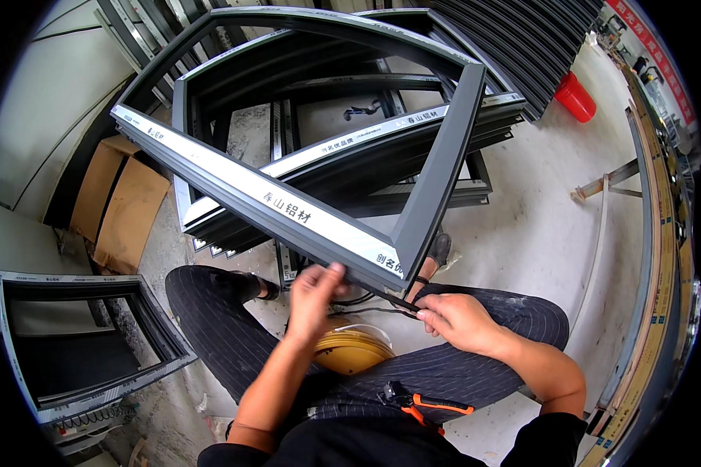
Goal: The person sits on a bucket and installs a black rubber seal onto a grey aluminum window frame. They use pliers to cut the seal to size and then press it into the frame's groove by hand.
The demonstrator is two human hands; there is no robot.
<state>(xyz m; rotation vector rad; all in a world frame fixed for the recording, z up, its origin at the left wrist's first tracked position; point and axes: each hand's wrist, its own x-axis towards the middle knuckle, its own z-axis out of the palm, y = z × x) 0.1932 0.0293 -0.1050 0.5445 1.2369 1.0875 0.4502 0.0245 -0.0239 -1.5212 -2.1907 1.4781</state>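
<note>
One thin black strip (397, 302) is pinched between the thumb and fingers of my right hand (463, 321), just beside the near corner of the top frame (438, 165). My left hand (310, 303) is half curled at that frame's near edge, a little blurred; I cannot tell whether it grips the strip as well. The frame, grey with white tape (234, 176) along its near side, lies askew in front of me on a stack of frames (358, 142), hiding much of them and filling the space beyond my knees. Its corner juts between my legs (522, 315), close to my right shoe (440, 249). Below my hands, a round yellow thing (350, 352) sits between my thighs, and an orange-handled tool (442, 404) lies at my lap. To my left, another frame (101, 401) stands near my knee, with a cardboard box (125, 210) farther off. Dark ribbed lengths (514, 47) crowd the far side behind the stack, a red bucket (575, 97) beside them. Long bars (648, 257) line my right, well apart from my hands, with a metal stand (607, 183) jutting inward from them.
</note>
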